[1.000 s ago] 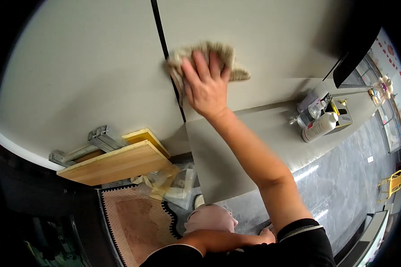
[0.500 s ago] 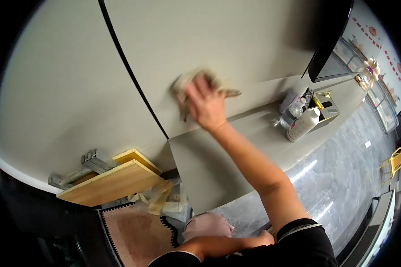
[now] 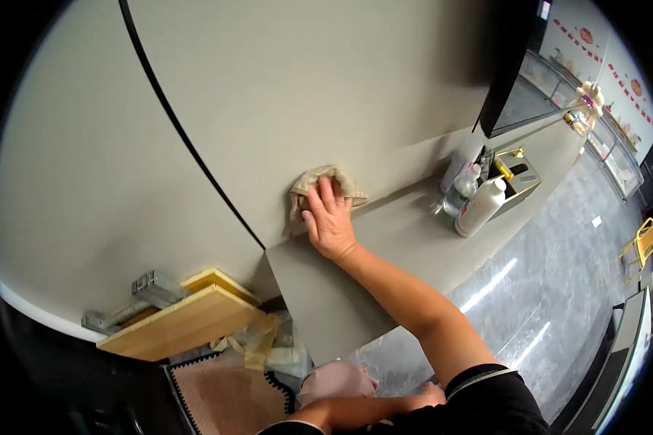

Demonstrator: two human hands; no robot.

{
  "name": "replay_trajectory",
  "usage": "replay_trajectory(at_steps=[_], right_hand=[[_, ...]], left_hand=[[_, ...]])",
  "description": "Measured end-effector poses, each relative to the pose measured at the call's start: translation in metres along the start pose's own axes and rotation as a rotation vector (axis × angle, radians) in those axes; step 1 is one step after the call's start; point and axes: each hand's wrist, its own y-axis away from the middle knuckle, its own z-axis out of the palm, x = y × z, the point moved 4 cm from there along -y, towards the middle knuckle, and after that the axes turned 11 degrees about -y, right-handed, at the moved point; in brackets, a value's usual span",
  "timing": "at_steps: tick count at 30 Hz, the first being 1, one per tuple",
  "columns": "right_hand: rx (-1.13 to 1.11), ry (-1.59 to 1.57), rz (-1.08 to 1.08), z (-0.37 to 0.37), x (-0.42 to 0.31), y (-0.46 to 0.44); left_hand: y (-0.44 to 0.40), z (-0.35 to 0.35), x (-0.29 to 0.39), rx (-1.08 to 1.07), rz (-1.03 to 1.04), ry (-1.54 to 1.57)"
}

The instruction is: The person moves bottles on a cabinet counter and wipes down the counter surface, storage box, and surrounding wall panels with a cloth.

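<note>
My right hand (image 3: 331, 226) presses a checked beige-brown cloth (image 3: 314, 176) against the pale grey wall panel (image 3: 225, 109). Its fingers lie over the bunched fabric, just above the back edge of a grey counter (image 3: 334, 290). At the bottom of the view my left forearm crosses in front of my body. My left hand (image 3: 429, 396) is close to the right sleeve, with its fingers mostly hidden.
On the counter stand a white bottle (image 3: 480, 210), a clear bottle (image 3: 462, 190) and a gold-edged box (image 3: 519, 177). A dark screen (image 3: 519, 80) hangs above. Wooden boards (image 3: 185, 322) lean at lower left, beside a pink mat (image 3: 228, 391). A pale pink rounded thing (image 3: 337, 383) is below.
My right hand and the cloth have moved down the wall, closer to the counter. The camera view has shifted slightly. My left hand stays near my body.
</note>
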Motion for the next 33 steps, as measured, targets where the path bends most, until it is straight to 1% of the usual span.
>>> replay_trajectory(at_steps=[2,3,4,5,7,9,11,12,13,14,15,16,17,19,21,22,23,24,26,28,29,31,32,33], right_hand=[[0.150,-0.009,0.102,-0.015,0.030,-0.020],[0.319,0.000,0.075,-0.030,0.047,-0.043],[0.369,0.026,0.224,-0.047,0.064,-0.068],[0.468,0.028,0.210,-0.071,0.073,-0.093],[0.509,0.073,0.228,-0.107,0.091,-0.129],[0.563,-0.020,0.201,-0.134,0.097,-0.145],[0.563,0.025,0.326,-0.125,0.095,-0.140],[0.579,0.028,0.243,-0.108,0.092,-0.128],[0.537,0.022,0.240,-0.088,0.078,-0.111],[0.516,0.040,0.125,-0.063,0.063,-0.090],[0.389,-0.035,0.217,-0.045,0.041,-0.071],[0.314,-0.065,0.224,-0.019,0.025,-0.046],[0.217,-0.124,0.278,-0.008,0.012,-0.028],[0.245,-0.317,0.341,-0.006,0.017,-0.013],[0.459,-0.341,0.378,-0.014,0.042,-0.018],[0.530,-0.316,0.526,-0.023,0.057,-0.027],[0.550,-0.280,0.693,-0.035,0.076,-0.036],[0.592,-0.250,0.755,-0.044,0.100,-0.042],[0.759,-0.239,0.840,-0.085,0.143,-0.056],[0.736,-0.195,0.972,-0.106,0.197,-0.055],[0.728,-0.193,0.982,-0.112,0.223,-0.054],[0.987,-0.314,0.760,-0.117,0.257,-0.044],[0.983,-0.311,0.767,-0.108,0.261,-0.035],[0.969,-0.407,0.737,-0.100,0.265,-0.030]], left_hand=[[-0.001,0.002,-0.004,-0.016,-0.016,-0.039],[-0.002,0.002,-0.006,-0.018,-0.025,-0.061],[-0.003,0.002,-0.007,-0.025,-0.032,-0.077],[-0.003,0.002,-0.009,-0.029,-0.043,-0.098],[-0.004,0.005,-0.010,-0.037,-0.059,-0.136],[-0.003,0.006,-0.008,-0.043,-0.071,-0.170],[-0.003,0.010,-0.006,-0.051,-0.072,-0.186],[-0.003,0.013,-0.004,-0.054,-0.066,-0.187],[-0.002,0.015,-0.002,-0.055,-0.065,-0.182],[-0.003,0.016,0.001,-0.049,-0.061,-0.175],[-0.003,0.017,0.002,-0.041,-0.059,-0.160],[-0.006,0.023,0.004,-0.034,-0.052,-0.143],[-0.004,0.023,0.005,-0.029,-0.050,-0.130],[-0.002,0.028,0.007,-0.029,-0.049,-0.112],[-0.002,0.030,0.007,-0.030,-0.055,-0.111],[-0.002,0.033,0.007,-0.034,-0.061,-0.117],[-0.003,0.034,0.007,-0.040,-0.069,-0.131],[-0.002,0.035,0.006,-0.050,-0.082,-0.152],[0.000,0.035,0.007,-0.078,-0.103,-0.208],[0.001,0.035,0.008,-0.111,-0.132,-0.276],[0.002,0.034,0.011,-0.130,-0.142,-0.316],[0.003,0.029,0.016,-0.160,-0.151,-0.368],[0.009,0.019,0.021,-0.178,-0.124,-0.397],[0.012,0.014,0.024,-0.195,-0.094,-0.431]])
